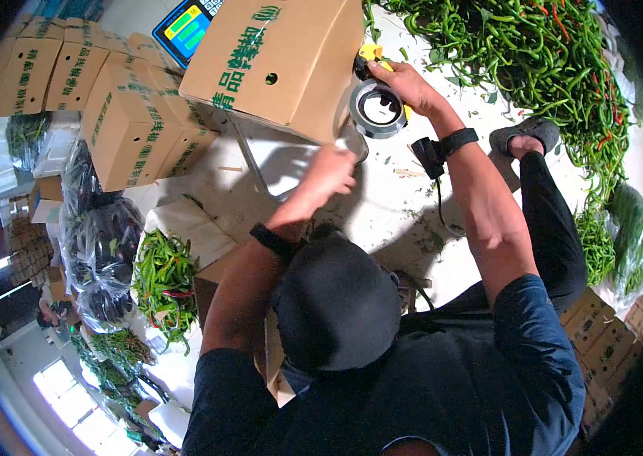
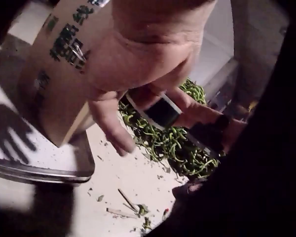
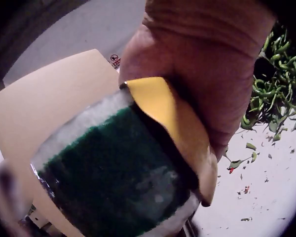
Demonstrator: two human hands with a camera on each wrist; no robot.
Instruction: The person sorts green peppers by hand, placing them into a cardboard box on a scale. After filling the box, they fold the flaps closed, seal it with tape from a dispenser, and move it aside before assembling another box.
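My right hand (image 1: 410, 87) grips a yellow tape dispenser (image 3: 170, 118) loaded with a wide tape roll (image 1: 361, 114), beside the right face of a carton (image 1: 283, 68). Large in the right wrist view, the roll (image 3: 113, 177) shows dark green with pale edges. Printed with green characters, the carton sits on a platform scale (image 2: 44, 170). Just below the carton's near lower corner is my left hand (image 1: 329, 175), its fingers loosely bent with nothing seen in them. The left wrist view has this hand (image 2: 143, 64) in front of the carton, its shadow falling on the scale.
A heap of green chillies (image 1: 519, 53) with some red ones spreads at the upper right. More printed cartons (image 1: 135, 121) stand at the left, near a plastic-wrapped bundle (image 1: 104, 243) and another chilli pile (image 1: 165, 281). The scale's lit display (image 1: 184, 32) is behind the carton.
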